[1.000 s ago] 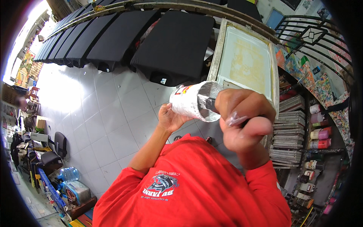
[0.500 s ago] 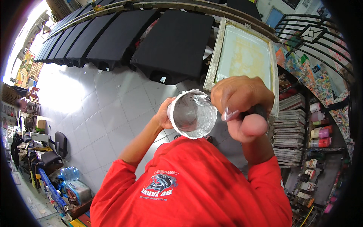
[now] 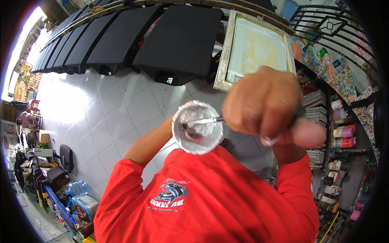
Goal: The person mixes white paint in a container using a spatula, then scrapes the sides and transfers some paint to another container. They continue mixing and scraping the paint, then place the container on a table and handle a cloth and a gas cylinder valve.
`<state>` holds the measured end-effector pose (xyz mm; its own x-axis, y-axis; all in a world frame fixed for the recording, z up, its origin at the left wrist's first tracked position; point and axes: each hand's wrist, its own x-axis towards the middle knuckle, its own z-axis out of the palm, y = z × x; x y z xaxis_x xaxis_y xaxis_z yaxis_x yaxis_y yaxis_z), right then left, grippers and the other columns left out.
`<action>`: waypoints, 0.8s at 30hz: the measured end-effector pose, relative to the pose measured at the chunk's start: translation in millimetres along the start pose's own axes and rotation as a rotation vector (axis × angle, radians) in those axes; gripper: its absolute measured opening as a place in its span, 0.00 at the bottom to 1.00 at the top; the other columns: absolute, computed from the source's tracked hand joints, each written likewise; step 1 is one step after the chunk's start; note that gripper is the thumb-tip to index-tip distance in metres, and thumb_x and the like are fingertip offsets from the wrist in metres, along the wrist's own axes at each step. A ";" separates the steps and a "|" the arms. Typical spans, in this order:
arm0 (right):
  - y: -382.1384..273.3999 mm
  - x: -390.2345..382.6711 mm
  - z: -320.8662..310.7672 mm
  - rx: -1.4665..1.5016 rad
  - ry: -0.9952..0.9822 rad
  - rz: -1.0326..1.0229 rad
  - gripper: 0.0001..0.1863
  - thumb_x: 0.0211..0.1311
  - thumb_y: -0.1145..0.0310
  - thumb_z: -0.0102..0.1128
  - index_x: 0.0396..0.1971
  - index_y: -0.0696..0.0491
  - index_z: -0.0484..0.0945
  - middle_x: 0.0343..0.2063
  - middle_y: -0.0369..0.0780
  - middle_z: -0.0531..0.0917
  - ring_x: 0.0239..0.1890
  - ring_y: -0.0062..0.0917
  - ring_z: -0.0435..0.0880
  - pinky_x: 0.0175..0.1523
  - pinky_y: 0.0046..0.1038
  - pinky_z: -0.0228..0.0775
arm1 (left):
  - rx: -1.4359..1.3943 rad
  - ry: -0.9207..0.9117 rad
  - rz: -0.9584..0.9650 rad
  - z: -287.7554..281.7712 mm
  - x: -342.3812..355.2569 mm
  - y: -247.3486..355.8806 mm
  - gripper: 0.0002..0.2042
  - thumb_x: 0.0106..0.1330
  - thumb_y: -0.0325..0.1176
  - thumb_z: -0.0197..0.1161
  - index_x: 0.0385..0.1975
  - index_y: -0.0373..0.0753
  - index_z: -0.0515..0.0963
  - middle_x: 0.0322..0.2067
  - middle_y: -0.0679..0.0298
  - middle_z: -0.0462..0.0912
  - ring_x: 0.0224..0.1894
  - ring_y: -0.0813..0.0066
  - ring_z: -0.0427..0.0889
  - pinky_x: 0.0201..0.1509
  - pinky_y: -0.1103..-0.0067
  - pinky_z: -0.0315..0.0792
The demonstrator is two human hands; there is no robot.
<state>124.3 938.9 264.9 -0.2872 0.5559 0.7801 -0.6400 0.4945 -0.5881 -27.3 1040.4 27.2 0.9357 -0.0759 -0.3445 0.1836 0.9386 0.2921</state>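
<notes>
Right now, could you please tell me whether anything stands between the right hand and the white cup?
Nothing visible blocks the way; only the slender tool in the right hand spans the gap, its pale-coated end showing within the mouth of the white cup.

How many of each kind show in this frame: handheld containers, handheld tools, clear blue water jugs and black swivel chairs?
Handheld container: 1
Handheld tool, in the right hand: 1
Clear blue water jug: 1
Black swivel chair: 1
Total: 4
</notes>
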 end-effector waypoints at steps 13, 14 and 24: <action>27.7 -6.5 -3.3 -0.623 -0.167 -0.102 0.27 0.57 0.46 0.58 0.12 0.55 0.69 0.09 0.35 0.67 0.10 0.25 0.67 0.17 0.25 0.58 | -0.071 -0.270 0.439 -3.3 -6.0 14.3 0.35 0.53 0.47 0.47 0.63 0.37 0.58 0.55 0.53 0.70 0.55 0.58 0.72 0.59 0.59 0.66; 31.2 -8.2 -3.8 -0.652 -0.111 -0.021 0.27 0.58 0.45 0.57 0.12 0.54 0.68 0.09 0.35 0.67 0.10 0.25 0.66 0.17 0.26 0.58 | -0.043 -0.222 0.507 -8.5 -4.8 13.6 0.36 0.52 0.46 0.47 0.63 0.37 0.58 0.55 0.53 0.71 0.54 0.58 0.73 0.58 0.59 0.66; 30.4 -29.8 7.1 -0.466 0.391 -0.105 0.27 0.63 0.46 0.49 0.14 0.53 0.64 0.08 0.31 0.62 0.10 0.18 0.61 0.17 0.23 0.51 | -0.201 -0.271 0.791 -68.7 3.7 -12.7 0.34 0.55 0.45 0.50 0.63 0.39 0.58 0.54 0.58 0.71 0.54 0.62 0.71 0.59 0.66 0.66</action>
<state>108.3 932.7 225.2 0.0993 0.6486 0.7546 -0.2469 0.7507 -0.6128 -46.8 1051.3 -39.1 0.8103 0.5722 0.1263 -0.5859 0.7893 0.1837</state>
